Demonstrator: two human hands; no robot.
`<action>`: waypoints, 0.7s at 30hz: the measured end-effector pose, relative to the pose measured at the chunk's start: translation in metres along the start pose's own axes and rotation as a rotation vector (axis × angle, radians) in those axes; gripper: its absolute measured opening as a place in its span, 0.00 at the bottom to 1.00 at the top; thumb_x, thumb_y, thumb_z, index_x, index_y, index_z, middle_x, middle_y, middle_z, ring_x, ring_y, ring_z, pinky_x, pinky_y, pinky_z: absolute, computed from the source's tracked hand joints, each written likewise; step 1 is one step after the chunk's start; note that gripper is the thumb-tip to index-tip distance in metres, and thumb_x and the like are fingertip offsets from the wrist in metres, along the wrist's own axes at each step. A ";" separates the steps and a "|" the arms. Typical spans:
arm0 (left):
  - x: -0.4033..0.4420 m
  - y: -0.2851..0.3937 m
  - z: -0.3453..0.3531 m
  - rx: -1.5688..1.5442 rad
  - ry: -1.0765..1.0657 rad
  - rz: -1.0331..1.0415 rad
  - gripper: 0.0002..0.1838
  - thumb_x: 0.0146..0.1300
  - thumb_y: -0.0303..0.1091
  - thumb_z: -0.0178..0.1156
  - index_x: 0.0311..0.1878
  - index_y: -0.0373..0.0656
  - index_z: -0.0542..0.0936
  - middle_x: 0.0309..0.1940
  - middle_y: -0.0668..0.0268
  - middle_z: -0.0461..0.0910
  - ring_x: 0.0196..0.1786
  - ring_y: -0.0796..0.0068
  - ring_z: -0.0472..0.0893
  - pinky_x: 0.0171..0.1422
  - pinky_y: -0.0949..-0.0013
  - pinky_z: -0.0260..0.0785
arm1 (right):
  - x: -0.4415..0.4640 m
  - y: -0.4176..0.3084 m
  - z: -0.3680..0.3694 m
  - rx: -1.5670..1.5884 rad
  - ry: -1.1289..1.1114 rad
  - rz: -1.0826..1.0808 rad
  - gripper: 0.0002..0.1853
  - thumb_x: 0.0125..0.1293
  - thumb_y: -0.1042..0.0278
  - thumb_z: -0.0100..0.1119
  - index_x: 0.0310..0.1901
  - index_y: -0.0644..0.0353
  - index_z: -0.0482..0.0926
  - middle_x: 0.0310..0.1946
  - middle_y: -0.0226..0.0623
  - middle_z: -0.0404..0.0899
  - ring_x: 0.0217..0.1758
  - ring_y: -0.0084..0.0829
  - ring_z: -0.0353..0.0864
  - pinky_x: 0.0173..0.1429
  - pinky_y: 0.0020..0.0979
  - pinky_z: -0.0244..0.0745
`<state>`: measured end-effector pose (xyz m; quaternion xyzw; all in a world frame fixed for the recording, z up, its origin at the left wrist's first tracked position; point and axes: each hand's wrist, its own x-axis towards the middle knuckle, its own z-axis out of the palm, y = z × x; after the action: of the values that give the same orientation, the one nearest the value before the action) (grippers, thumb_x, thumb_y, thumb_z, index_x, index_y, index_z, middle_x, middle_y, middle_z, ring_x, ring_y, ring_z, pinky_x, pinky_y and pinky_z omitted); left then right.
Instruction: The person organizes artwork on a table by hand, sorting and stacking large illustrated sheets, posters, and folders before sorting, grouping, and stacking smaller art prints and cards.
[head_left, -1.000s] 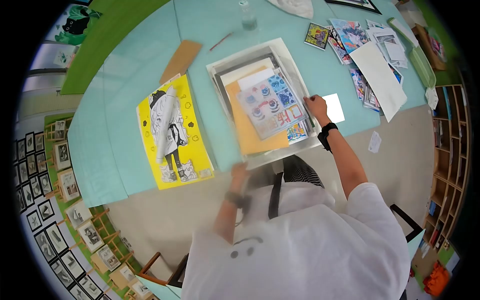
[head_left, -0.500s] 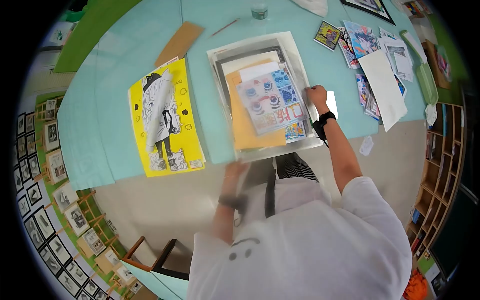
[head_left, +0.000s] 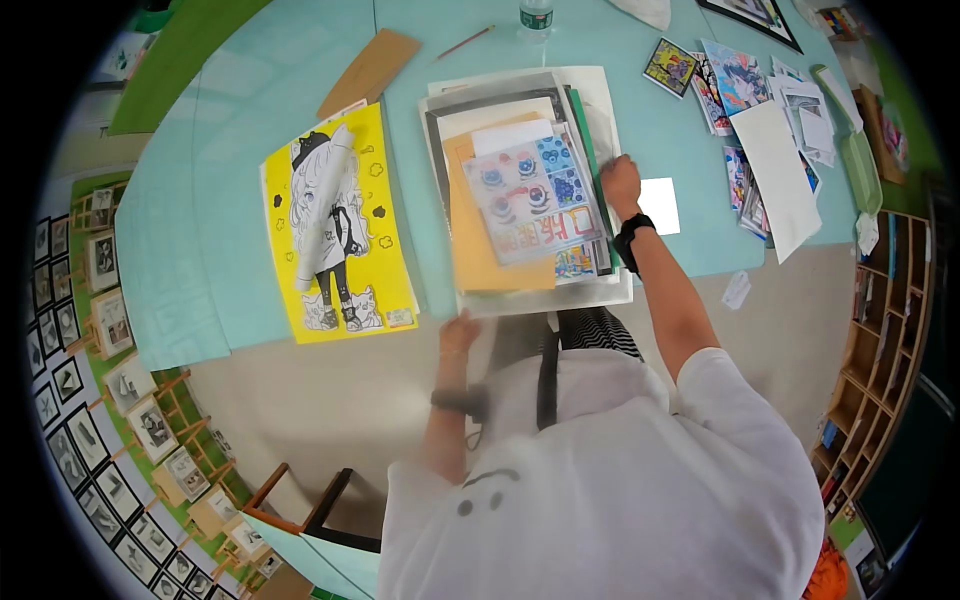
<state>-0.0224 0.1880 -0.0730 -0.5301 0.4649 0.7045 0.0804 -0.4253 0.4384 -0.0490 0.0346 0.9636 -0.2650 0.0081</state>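
Note:
A stack of papers lies on the pale blue table (head_left: 230,200), with a sheet of printed eyes and blue patterns (head_left: 515,185) on top and an orange envelope (head_left: 480,265) under it. A green edge (head_left: 583,125) shows along the stack's right side. My right hand (head_left: 621,185) is closed at that right edge, gripping the papers there. At the lower left corner of the stack is my left hand (head_left: 460,330), blurred, its fingers hard to make out. A yellow poster (head_left: 375,240) with a drawn figure lies to the left, a rolled sheet (head_left: 325,220) on it.
Behind the stack stand a clear bottle (head_left: 536,18) and a pencil (head_left: 464,43) lies nearby. Brown card (head_left: 370,70) is at the back left. Prints and a white sheet (head_left: 775,180) lie at the right. A white card (head_left: 660,206) sits beside my right hand.
The top papers have shifted left over the sheet beneath, and the green edge now shows at their right. My right hand has moved slightly left and up with them.

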 end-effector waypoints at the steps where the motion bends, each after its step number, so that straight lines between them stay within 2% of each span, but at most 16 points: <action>1: -0.015 0.026 0.011 -0.219 0.065 -0.137 0.20 0.64 0.35 0.62 0.51 0.33 0.66 0.44 0.54 0.77 0.47 0.57 0.82 0.48 0.64 0.75 | 0.005 0.006 -0.002 -0.045 0.065 -0.058 0.11 0.54 0.65 0.59 0.32 0.65 0.76 0.30 0.55 0.80 0.39 0.53 0.80 0.46 0.47 0.75; 2: -0.012 0.028 0.009 -0.220 0.040 -0.138 0.20 0.64 0.35 0.62 0.51 0.33 0.66 0.43 0.55 0.77 0.47 0.57 0.82 0.48 0.64 0.75 | 0.009 0.011 -0.005 -0.096 0.132 -0.114 0.11 0.53 0.65 0.60 0.32 0.65 0.76 0.30 0.55 0.80 0.38 0.53 0.80 0.46 0.47 0.75; 4: -0.009 0.027 0.003 -0.221 -0.016 -0.153 0.20 0.63 0.34 0.62 0.51 0.34 0.66 0.43 0.56 0.78 0.47 0.56 0.82 0.49 0.63 0.75 | 0.016 0.019 -0.005 -0.025 0.088 -0.083 0.12 0.52 0.64 0.61 0.31 0.67 0.76 0.31 0.56 0.80 0.38 0.54 0.80 0.45 0.46 0.75; 5: -0.008 0.025 0.002 -0.240 -0.024 -0.151 0.17 0.63 0.34 0.62 0.48 0.36 0.68 0.40 0.57 0.78 0.43 0.57 0.82 0.46 0.62 0.76 | 0.018 0.022 -0.004 0.010 0.064 -0.072 0.13 0.51 0.64 0.61 0.30 0.68 0.76 0.31 0.56 0.80 0.38 0.54 0.79 0.44 0.46 0.75; 7: -0.016 0.034 0.008 -0.285 -0.034 -0.141 0.12 0.61 0.33 0.64 0.41 0.39 0.72 0.34 0.59 0.79 0.36 0.60 0.83 0.40 0.61 0.78 | 0.022 0.014 -0.008 0.061 0.026 0.086 0.14 0.48 0.64 0.62 0.28 0.69 0.76 0.31 0.56 0.80 0.38 0.55 0.79 0.44 0.45 0.75; 10: -0.029 0.043 0.017 -0.227 0.063 -0.119 0.12 0.62 0.32 0.62 0.42 0.38 0.72 0.33 0.58 0.79 0.38 0.59 0.84 0.39 0.62 0.78 | 0.033 0.013 -0.008 0.145 -0.042 0.300 0.16 0.46 0.63 0.63 0.26 0.71 0.77 0.31 0.57 0.80 0.39 0.55 0.80 0.44 0.44 0.75; 13: -0.032 0.048 0.017 -0.208 -0.002 -0.159 0.20 0.64 0.33 0.61 0.52 0.36 0.64 0.46 0.59 0.74 0.50 0.56 0.81 0.51 0.64 0.74 | 0.044 0.018 -0.007 0.191 -0.125 0.404 0.19 0.46 0.60 0.65 0.28 0.73 0.79 0.32 0.58 0.81 0.40 0.54 0.81 0.45 0.43 0.75; 14: -0.033 0.048 0.017 -0.213 -0.008 -0.162 0.20 0.64 0.33 0.61 0.52 0.36 0.64 0.46 0.59 0.74 0.49 0.56 0.81 0.50 0.64 0.74 | 0.045 0.021 -0.007 0.199 -0.156 0.421 0.20 0.46 0.59 0.66 0.29 0.73 0.80 0.32 0.58 0.81 0.40 0.53 0.82 0.45 0.42 0.75; 17: -0.035 0.052 0.018 -0.221 -0.016 -0.167 0.19 0.64 0.33 0.61 0.51 0.37 0.65 0.43 0.60 0.75 0.48 0.57 0.82 0.48 0.64 0.75 | 0.046 0.025 -0.006 0.336 -0.214 0.438 0.23 0.46 0.56 0.67 0.33 0.73 0.82 0.33 0.57 0.82 0.40 0.52 0.82 0.45 0.39 0.76; 20: -0.032 0.049 0.017 -0.206 -0.011 -0.164 0.18 0.64 0.33 0.61 0.51 0.37 0.65 0.41 0.61 0.76 0.46 0.59 0.83 0.46 0.66 0.76 | 0.046 0.015 -0.008 0.252 -0.272 0.310 0.25 0.49 0.57 0.69 0.43 0.71 0.81 0.34 0.50 0.83 0.38 0.46 0.83 0.43 0.38 0.75; 21: -0.030 0.048 0.017 -0.201 -0.004 -0.160 0.18 0.64 0.32 0.61 0.50 0.38 0.66 0.40 0.61 0.77 0.46 0.59 0.83 0.45 0.66 0.76 | 0.045 0.013 -0.010 0.321 -0.245 0.236 0.24 0.52 0.59 0.68 0.45 0.71 0.80 0.34 0.48 0.83 0.37 0.43 0.83 0.42 0.37 0.75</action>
<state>-0.0498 0.1853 -0.0207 -0.5696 0.3481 0.7399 0.0839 -0.4690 0.4573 -0.0486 0.1153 0.8902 -0.4142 0.1505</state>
